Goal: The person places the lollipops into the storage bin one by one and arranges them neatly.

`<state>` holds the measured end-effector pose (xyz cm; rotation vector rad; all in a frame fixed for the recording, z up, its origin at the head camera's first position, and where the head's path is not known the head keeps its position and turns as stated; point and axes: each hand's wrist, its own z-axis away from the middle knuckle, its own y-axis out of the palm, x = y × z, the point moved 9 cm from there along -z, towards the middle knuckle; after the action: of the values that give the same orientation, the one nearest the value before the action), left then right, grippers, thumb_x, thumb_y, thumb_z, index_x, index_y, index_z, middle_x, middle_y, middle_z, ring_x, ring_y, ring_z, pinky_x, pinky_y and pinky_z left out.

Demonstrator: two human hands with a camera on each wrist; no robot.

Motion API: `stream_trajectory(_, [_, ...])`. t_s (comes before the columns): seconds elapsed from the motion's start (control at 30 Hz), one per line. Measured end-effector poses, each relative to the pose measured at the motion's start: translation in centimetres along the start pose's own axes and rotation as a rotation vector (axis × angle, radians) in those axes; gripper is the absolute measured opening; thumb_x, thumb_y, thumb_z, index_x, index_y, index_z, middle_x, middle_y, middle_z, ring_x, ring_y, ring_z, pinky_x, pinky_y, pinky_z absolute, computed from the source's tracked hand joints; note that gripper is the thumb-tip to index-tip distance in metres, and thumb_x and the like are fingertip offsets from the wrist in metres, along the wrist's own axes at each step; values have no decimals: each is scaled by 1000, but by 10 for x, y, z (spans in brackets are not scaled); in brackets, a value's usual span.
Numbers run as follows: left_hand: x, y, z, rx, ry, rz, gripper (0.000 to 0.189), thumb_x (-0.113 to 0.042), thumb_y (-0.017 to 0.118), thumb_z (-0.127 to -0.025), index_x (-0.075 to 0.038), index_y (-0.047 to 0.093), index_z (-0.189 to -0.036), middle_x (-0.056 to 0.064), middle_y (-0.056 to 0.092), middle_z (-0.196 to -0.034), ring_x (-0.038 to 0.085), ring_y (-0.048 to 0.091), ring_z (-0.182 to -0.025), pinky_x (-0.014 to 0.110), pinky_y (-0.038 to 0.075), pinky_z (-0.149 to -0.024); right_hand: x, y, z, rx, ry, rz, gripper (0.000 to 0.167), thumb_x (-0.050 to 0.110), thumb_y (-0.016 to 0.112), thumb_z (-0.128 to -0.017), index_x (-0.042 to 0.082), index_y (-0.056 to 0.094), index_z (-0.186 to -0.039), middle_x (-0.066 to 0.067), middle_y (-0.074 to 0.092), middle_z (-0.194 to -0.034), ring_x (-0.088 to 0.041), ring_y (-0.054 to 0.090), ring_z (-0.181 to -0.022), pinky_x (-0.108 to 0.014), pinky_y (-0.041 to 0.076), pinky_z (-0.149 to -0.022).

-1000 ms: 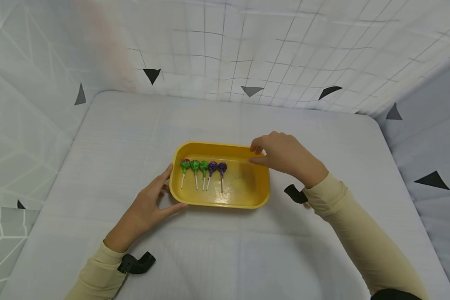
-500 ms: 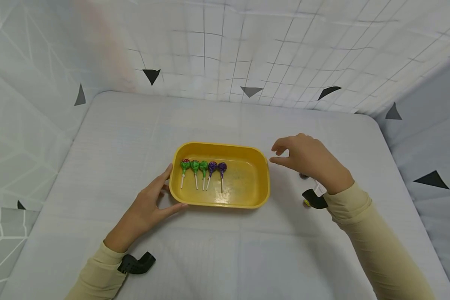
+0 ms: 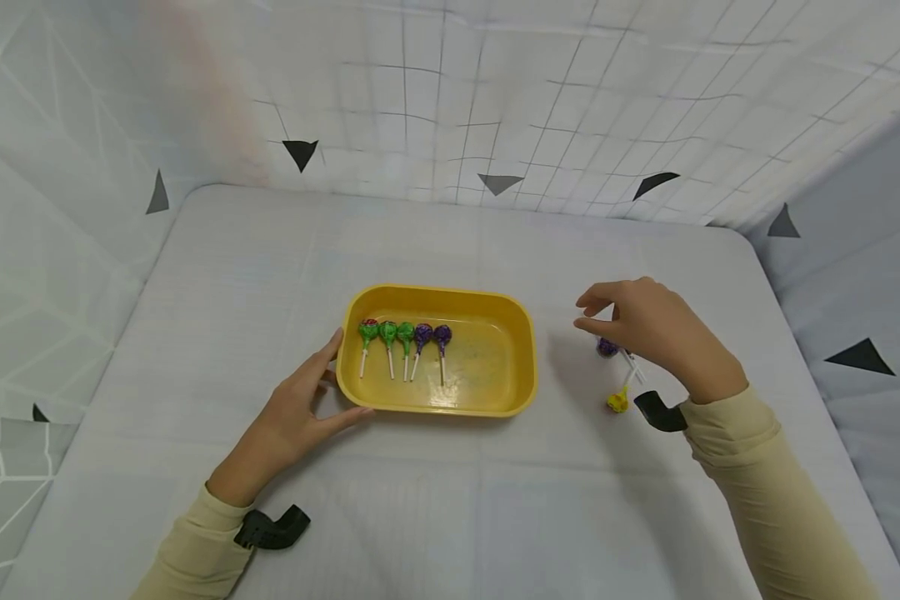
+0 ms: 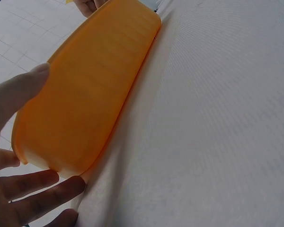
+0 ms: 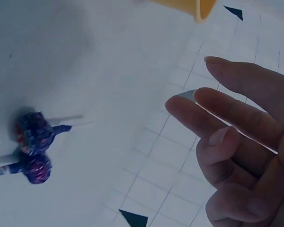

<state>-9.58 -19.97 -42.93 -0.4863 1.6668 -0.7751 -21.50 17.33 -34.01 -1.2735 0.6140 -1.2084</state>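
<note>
A yellow tray [image 3: 487, 410] holds a row of green lollipops [image 3: 388, 332] and purple lollipops [image 3: 442, 334], heads toward the far side. My left hand [image 3: 291, 417] rests against its left end, fingers fairly straight and spread, thumb along the front side. In the left wrist view the thumb tip touches the rim of the tray [image 4: 85, 90]. My right hand [image 3: 645, 321] hovers right of the tray with bent fingers, thumb apart from the index finger, holding nothing. Below it lie a purple lollipop [image 3: 607, 347] and a yellow lollipop [image 3: 618, 402], partly overlapped by the hand.
A white cloth covers the table [image 3: 420, 500]. In the right wrist view two dark-wrapped lollipops [image 5: 35, 135] lie side by side on it. White hanging sheets [image 3: 450, 100] with black triangles stand behind the table and at both sides.
My right hand has moved right, from over the tray's right end to above the loose lollipops, uncovering the purple and yellow ones. The left hand and tray stay in place.
</note>
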Motion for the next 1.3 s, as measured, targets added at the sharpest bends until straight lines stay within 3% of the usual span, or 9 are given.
stream_trajectory(0.23, [-2, 0, 0, 2, 6, 6, 113, -31, 91, -81, -10, 20, -166, 14, 57, -144, 25, 62, -106, 46, 56, -92, -23, 4, 9, -18, 19, 1, 32, 32, 72, -97, 11, 75, -121, -8, 79, -111, -20, 66, -82, -35, 53, -65])
stream_trajectory(0.6, [3, -3, 3, 2, -8, 1, 114, -32, 90, -81, -13, 18, -167, 12, 59, -140, 23, 60, -107, 45, 55, -93, -59, 17, 14, -53, 40, -8, 29, 27, 73, -97, 10, 76, -121, -11, 79, -110, -23, 66, -84, -34, 50, -65])
stream_trajectory(0.87, [1, -2, 2, 0, 10, 2, 113, -29, 90, -81, -12, 19, -166, 13, 60, -136, 25, 61, -106, 46, 56, -92, -87, 32, 15, -21, 116, -36, 33, 26, 74, -96, 11, 75, -125, -15, 73, -96, -24, 63, -80, -33, 48, -59])
stream_trajectory(1.3, [-1, -1, 0, -7, 30, 6, 113, -26, 92, -80, -10, 20, -166, 13, 62, -133, 24, 61, -104, 45, 56, -92, -107, 53, 10, 41, 163, -56, 38, 23, 74, -96, 8, 71, -130, -21, 72, -107, -28, 63, -83, -34, 48, -58])
